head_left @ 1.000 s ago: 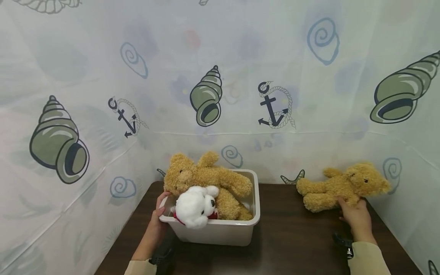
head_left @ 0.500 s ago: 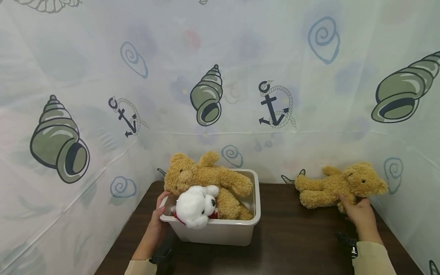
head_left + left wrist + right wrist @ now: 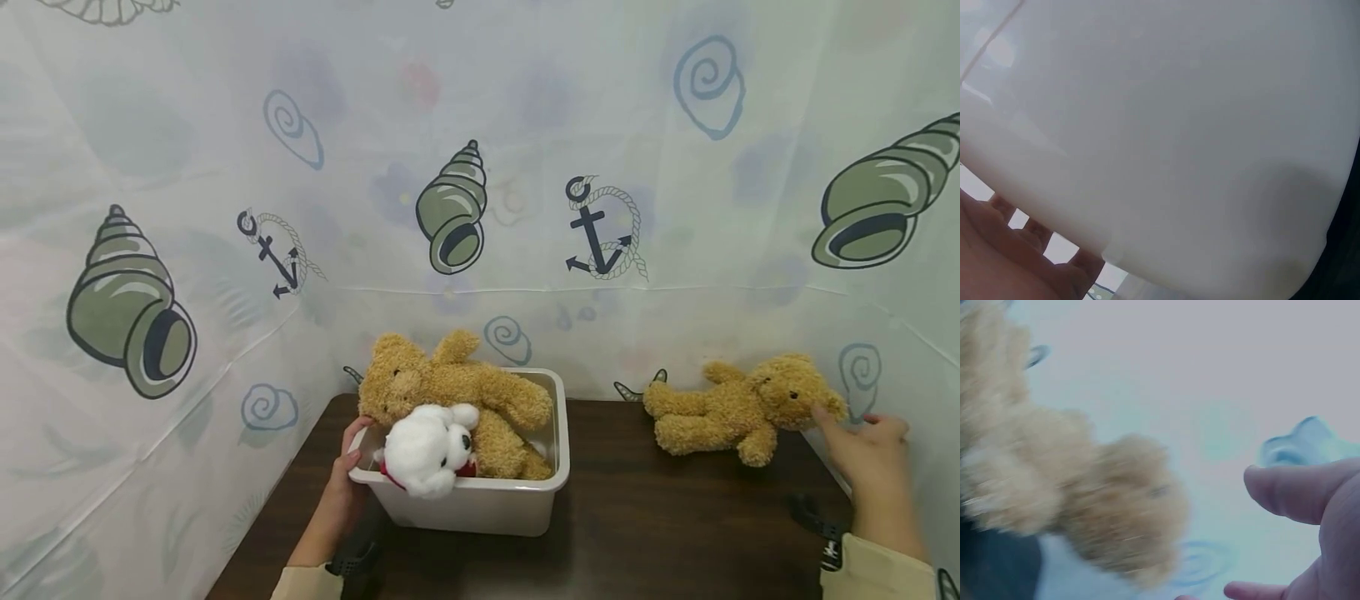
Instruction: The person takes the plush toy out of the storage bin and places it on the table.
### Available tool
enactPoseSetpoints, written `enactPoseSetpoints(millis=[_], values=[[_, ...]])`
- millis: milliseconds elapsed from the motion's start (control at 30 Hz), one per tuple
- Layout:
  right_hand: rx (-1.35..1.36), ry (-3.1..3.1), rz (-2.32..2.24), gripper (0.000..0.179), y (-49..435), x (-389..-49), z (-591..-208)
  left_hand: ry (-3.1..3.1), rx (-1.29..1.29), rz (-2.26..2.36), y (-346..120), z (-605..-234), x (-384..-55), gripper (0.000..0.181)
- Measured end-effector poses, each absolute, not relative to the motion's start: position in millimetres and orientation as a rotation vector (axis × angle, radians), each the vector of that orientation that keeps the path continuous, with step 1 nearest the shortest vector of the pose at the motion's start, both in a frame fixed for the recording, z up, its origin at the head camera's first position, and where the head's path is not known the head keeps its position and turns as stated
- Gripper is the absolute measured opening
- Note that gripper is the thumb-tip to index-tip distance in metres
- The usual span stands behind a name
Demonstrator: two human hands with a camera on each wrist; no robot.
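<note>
A white plastic bin (image 3: 465, 510) stands left of centre on the table. Its left rim is held by my left hand (image 3: 342, 487), thumb over the edge; in the left wrist view the fingers curl along the bin wall (image 3: 1166, 125). Inside lie a curly tan teddy bear (image 3: 457, 385) and a white plush dog (image 3: 417, 450) with a red collar. Another tan teddy bear (image 3: 723, 410) lies on its back at the right, head to the right. Beside that head is my right hand (image 3: 873, 458), holding nothing; the right wrist view shows a gap between thumb and bear.
The dark brown table (image 3: 637, 517) runs back to a cloth backdrop (image 3: 517, 208) printed with shells and anchors. Cloth also hangs along the left and right sides, close to the right hand.
My right hand has let go of the right teddy bear's arm and moved right, past its head. The bear had shifted slightly left before that. The left hand and bin stay put.
</note>
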State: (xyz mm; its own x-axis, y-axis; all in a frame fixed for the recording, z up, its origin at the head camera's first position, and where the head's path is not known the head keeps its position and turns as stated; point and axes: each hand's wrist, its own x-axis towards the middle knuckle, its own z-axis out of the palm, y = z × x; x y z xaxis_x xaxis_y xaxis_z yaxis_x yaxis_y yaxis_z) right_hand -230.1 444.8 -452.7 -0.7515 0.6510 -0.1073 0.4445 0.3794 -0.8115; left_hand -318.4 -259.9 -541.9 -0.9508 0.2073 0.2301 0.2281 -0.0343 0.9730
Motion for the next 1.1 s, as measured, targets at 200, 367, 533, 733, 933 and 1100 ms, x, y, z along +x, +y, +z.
enactPoseSetpoints(millis=[200, 367, 533, 733, 933, 1100], values=[[-0.93, -2.112, 1.326, 0.087, 412, -207, -398, -2.156, -0.522, -2.181, -259, -538, -321, 0.056], [-0.745, -2.123, 1.295, 0.079, 369, -185, -375, -2.158, -0.552, -2.193, -257, -542, -319, 0.054], [-0.419, -2.198, 1.266, 0.077, 325, -179, -364, -2.148, -0.546, -2.212, -257, -546, -316, 0.052], [-0.096, -2.312, 1.311, 0.088, 263, -181, -343, -2.145, -0.55, -2.218, -258, -545, -313, 0.05], [0.271, -2.299, 1.293, 0.092, 193, -186, -330, -2.146, -0.535, -2.203, -260, -542, -314, 0.052], [0.587, -2.258, 1.285, 0.099, 145, -194, -338, -2.169, -0.518, -2.201, -261, -543, -314, 0.054]])
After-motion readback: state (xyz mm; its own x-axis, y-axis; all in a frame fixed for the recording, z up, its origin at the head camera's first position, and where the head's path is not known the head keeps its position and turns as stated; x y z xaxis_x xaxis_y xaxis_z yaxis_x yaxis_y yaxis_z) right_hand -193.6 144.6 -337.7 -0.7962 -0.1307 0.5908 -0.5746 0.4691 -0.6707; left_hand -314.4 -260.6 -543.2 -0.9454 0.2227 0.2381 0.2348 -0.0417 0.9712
